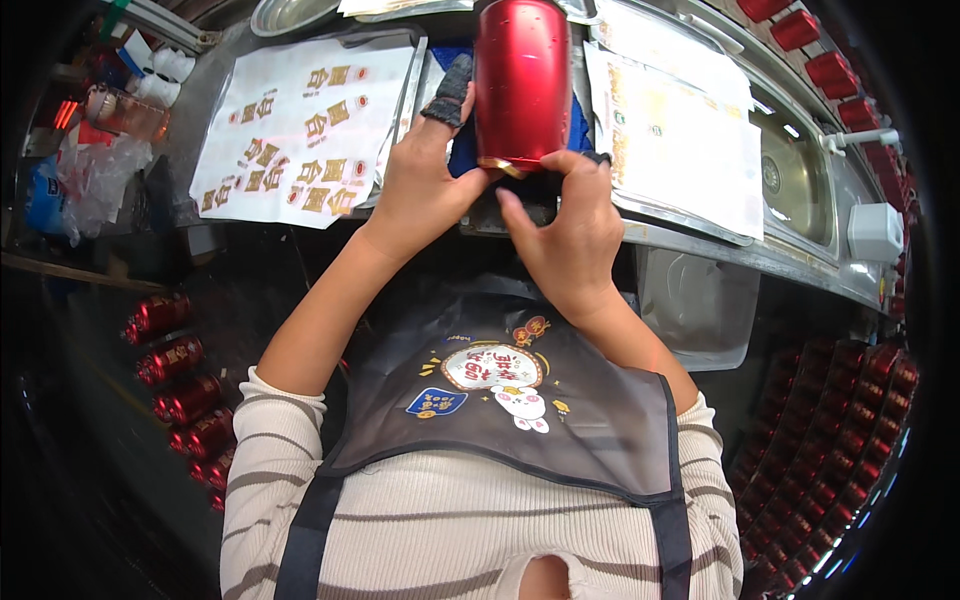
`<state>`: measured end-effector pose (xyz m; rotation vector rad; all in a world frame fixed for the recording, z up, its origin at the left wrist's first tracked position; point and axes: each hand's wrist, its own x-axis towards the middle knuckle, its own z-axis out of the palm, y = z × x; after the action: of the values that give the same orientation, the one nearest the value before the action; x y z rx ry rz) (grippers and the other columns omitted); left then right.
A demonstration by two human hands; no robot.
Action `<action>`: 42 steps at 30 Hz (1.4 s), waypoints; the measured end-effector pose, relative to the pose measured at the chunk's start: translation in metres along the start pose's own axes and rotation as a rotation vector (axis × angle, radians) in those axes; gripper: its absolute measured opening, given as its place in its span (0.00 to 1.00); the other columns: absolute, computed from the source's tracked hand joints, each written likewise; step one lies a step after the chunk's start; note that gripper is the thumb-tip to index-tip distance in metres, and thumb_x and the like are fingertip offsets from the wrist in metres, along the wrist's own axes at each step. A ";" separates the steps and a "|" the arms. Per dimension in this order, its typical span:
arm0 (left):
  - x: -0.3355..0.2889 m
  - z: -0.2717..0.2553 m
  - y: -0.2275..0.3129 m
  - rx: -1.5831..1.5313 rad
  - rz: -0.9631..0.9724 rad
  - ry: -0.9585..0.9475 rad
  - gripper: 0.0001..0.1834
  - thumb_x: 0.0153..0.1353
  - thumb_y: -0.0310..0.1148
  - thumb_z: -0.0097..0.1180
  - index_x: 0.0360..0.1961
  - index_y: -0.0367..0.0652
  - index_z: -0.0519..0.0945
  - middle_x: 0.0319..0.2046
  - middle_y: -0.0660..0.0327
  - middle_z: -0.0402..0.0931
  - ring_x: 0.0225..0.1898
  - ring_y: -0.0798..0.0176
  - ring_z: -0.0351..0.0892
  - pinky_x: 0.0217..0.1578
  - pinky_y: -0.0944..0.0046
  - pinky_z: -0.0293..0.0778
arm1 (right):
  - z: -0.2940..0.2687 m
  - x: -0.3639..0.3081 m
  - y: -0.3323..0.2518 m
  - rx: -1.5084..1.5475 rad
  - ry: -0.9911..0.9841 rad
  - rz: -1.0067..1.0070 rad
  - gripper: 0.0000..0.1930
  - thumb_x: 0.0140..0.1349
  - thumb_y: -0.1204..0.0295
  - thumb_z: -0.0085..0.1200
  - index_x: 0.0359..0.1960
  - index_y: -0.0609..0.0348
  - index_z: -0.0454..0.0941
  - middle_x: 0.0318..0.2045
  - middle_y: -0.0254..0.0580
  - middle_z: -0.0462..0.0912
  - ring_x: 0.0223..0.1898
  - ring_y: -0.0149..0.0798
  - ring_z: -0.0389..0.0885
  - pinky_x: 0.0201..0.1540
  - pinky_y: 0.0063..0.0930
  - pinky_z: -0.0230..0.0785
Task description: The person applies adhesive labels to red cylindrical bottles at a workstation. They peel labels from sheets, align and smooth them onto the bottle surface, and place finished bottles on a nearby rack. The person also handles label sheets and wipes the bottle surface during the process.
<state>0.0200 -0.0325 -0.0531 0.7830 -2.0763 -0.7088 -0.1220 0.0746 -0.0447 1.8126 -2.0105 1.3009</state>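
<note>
A glossy red metal bottle or canister [523, 85] lies in front of me on a blue cloth [462, 150]. At its near end shows a small gold strip or piece [505, 166], too small to make out fully. My left hand [432, 178] is against the bottle's left side, its dark-wrapped finger stretched along it and its thumb at the near-left edge by the gold piece. My right hand [577, 225] touches the near-right edge with one fingertip; its thumb stands apart below, with nothing between. Another right finger wears a dark band.
Sheets with gold lettering decals [300, 140] lie left; more decal sheets [680, 140] lie on a tray at right. Beyond are a metal sink [790, 180] and a white container [876, 232]. Red bottles stand lower left [190, 395] and in rows lower right [830, 440].
</note>
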 end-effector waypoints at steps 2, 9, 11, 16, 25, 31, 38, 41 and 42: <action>0.002 0.004 0.002 -0.048 0.037 0.032 0.41 0.47 0.24 0.66 0.67 0.42 0.69 0.58 0.47 0.76 0.59 0.48 0.77 0.56 0.58 0.72 | 0.004 0.002 0.008 0.011 0.082 0.009 0.21 0.46 0.74 0.69 0.42 0.60 0.73 0.35 0.42 0.77 0.29 0.43 0.78 0.30 0.33 0.72; 0.004 0.006 0.038 0.048 0.259 0.115 0.37 0.44 0.26 0.67 0.60 0.38 0.73 0.49 0.50 0.80 0.51 0.47 0.78 0.64 0.46 0.63 | -0.041 -0.006 0.009 0.153 0.126 0.207 0.16 0.56 0.71 0.68 0.41 0.61 0.75 0.31 0.35 0.73 0.22 0.25 0.63 0.23 0.21 0.57; 0.004 0.008 0.036 0.039 0.271 0.120 0.37 0.45 0.27 0.68 0.60 0.38 0.73 0.50 0.50 0.79 0.52 0.47 0.78 0.65 0.45 0.62 | -0.046 0.000 0.010 0.290 0.068 0.487 0.16 0.56 0.70 0.68 0.42 0.61 0.75 0.32 0.35 0.73 0.22 0.25 0.63 0.23 0.21 0.57; 0.005 0.007 0.038 -0.002 0.250 0.087 0.37 0.45 0.29 0.70 0.60 0.38 0.73 0.53 0.50 0.78 0.53 0.46 0.77 0.66 0.44 0.59 | -0.055 -0.001 0.009 0.316 0.038 0.387 0.20 0.51 0.71 0.71 0.43 0.60 0.74 0.33 0.34 0.73 0.24 0.24 0.64 0.24 0.20 0.57; -0.017 -0.005 0.036 0.030 0.234 0.007 0.32 0.47 0.28 0.71 0.55 0.35 0.77 0.60 0.48 0.73 0.61 0.45 0.73 0.65 0.41 0.59 | -0.058 0.002 0.011 0.312 0.030 0.373 0.14 0.55 0.76 0.64 0.41 0.63 0.75 0.28 0.30 0.74 0.18 0.18 0.58 0.20 0.15 0.51; -0.032 -0.006 0.034 0.109 0.214 -0.087 0.14 0.47 0.27 0.71 0.36 0.35 0.83 0.63 0.45 0.70 0.61 0.45 0.73 0.65 0.38 0.57 | -0.065 0.009 0.013 0.800 -0.127 0.711 0.12 0.72 0.66 0.49 0.40 0.63 0.76 0.29 0.32 0.78 0.17 0.16 0.61 0.19 0.12 0.50; -0.026 -0.007 0.038 0.202 0.266 -0.148 0.15 0.47 0.28 0.70 0.38 0.37 0.85 0.66 0.45 0.67 0.62 0.47 0.73 0.64 0.36 0.56 | -0.065 0.018 0.001 0.778 -0.165 0.688 0.07 0.66 0.72 0.57 0.32 0.63 0.78 0.25 0.26 0.76 0.26 0.17 0.67 0.28 0.14 0.58; -0.025 -0.009 0.038 0.231 0.288 -0.184 0.19 0.48 0.28 0.69 0.43 0.36 0.83 0.66 0.43 0.65 0.62 0.47 0.72 0.65 0.36 0.54 | -0.065 0.018 0.005 0.779 -0.141 0.641 0.08 0.65 0.73 0.59 0.29 0.64 0.78 0.24 0.25 0.75 0.28 0.18 0.67 0.29 0.14 0.59; -0.025 -0.009 0.037 0.233 0.295 -0.202 0.22 0.48 0.27 0.69 0.47 0.35 0.82 0.66 0.41 0.65 0.63 0.47 0.72 0.65 0.35 0.53 | -0.065 0.018 0.006 0.762 -0.141 0.641 0.08 0.65 0.73 0.59 0.29 0.64 0.78 0.24 0.25 0.74 0.27 0.18 0.66 0.29 0.14 0.58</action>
<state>0.0295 0.0084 -0.0338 0.5271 -2.4245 -0.4000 -0.1599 0.1033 0.0039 1.5318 -2.5100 2.4530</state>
